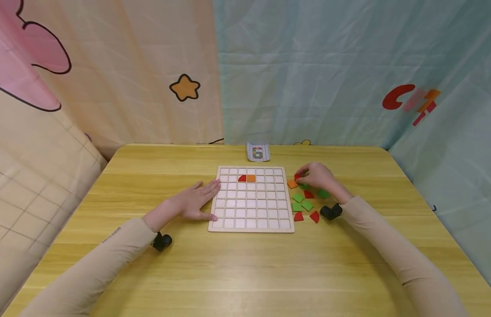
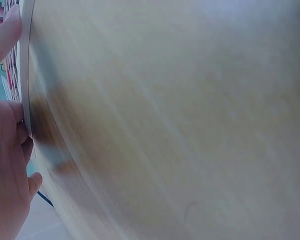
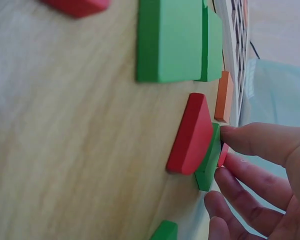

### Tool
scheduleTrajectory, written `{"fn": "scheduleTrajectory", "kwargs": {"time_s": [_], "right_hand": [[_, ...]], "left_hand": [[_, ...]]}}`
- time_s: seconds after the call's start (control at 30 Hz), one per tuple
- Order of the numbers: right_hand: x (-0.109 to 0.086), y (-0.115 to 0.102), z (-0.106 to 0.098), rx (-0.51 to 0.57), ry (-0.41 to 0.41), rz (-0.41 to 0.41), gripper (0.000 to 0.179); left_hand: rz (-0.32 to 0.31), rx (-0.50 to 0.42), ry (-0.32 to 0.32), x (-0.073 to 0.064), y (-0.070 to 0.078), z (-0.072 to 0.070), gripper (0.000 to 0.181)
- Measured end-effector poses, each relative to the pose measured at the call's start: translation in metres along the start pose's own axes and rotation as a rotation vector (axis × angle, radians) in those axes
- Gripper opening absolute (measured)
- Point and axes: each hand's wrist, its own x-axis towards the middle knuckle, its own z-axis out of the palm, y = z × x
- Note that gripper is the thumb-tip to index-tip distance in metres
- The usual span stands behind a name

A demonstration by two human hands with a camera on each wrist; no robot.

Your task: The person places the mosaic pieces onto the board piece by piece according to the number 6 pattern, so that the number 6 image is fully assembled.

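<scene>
A pale gridded board lies on the wooden table, with a red quarter-round tile and an orange square tile side by side in its second row. My left hand rests with spread, straight fingers on the board's left edge. Beyond the board's upper right side, my right hand pinches a red tile between thumb and fingers; much of that tile is hidden. Just under those fingertips, the right wrist view shows a green tile and another red tile.
Loose green tiles, red tiles and an orange tile lie scattered right of the board. A small printed pattern card is behind the board at the table's far edge. Curtains hang around the table.
</scene>
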Motion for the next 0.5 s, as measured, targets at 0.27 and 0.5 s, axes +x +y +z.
{"fn": "scheduleTrajectory", "kwargs": {"time_s": [0.27,0.5], "right_hand": [[-0.0001,-0.0009,-0.0031,0.022,0.056,-0.031,0.03],[-0.0022,-0.0054,-0.0017,0.038,0.116,-0.082,0.033]], "left_hand": [[0.002,0.0,0.006,-0.0002,-0.0005,-0.0035,0.099],[-0.007,-0.028,0.0,-0.0012,0.0007,-0.0029,0.1]]}}
